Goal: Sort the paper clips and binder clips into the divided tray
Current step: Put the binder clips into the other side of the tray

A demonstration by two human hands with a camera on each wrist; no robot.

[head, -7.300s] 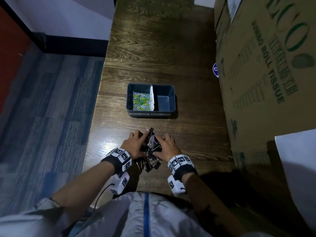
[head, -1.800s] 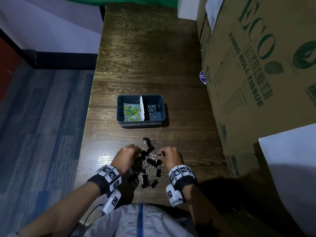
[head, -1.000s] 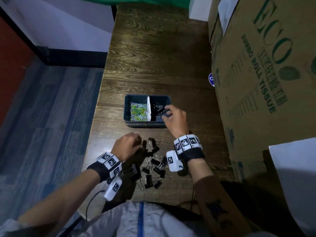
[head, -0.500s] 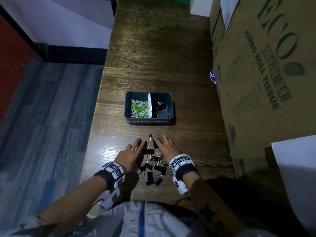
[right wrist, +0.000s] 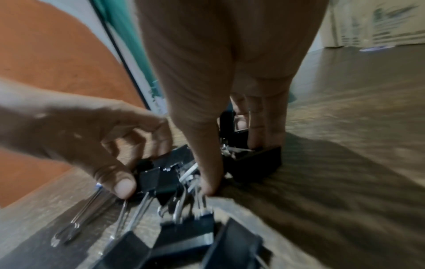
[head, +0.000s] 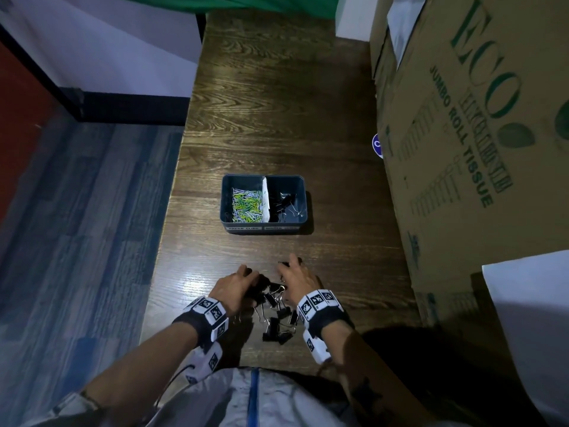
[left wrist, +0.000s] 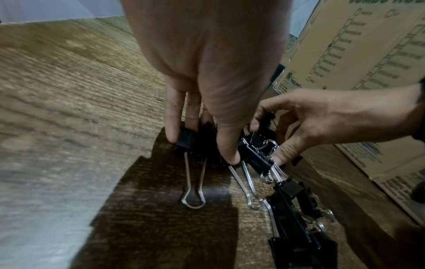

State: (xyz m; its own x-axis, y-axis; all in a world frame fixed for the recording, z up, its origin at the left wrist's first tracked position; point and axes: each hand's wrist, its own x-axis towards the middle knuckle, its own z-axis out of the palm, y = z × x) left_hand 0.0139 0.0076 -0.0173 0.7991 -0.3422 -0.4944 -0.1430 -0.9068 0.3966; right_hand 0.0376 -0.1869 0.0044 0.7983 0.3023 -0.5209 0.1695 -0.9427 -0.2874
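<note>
1. Left hand [head: 232, 289] pinches binder clips [head: 278, 315] piled on the near worktop [head: 277, 103].
2. Right hand [head: 297, 280] pinches clips beside it.
3. Tray [head: 226, 192] farther: paper clips [head: 246, 203] left, binder clips right.

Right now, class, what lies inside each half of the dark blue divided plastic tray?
The tray holds coloured paper clips left of its white divider, black binder clips right. Anything beneath either heap is hidden.

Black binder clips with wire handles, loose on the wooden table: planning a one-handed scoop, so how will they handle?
The black binder clips likely snag: wire handles interlock in the pile. Bodies look rigid and boxy, so probably no rolling. Both hands already gather several.
</note>
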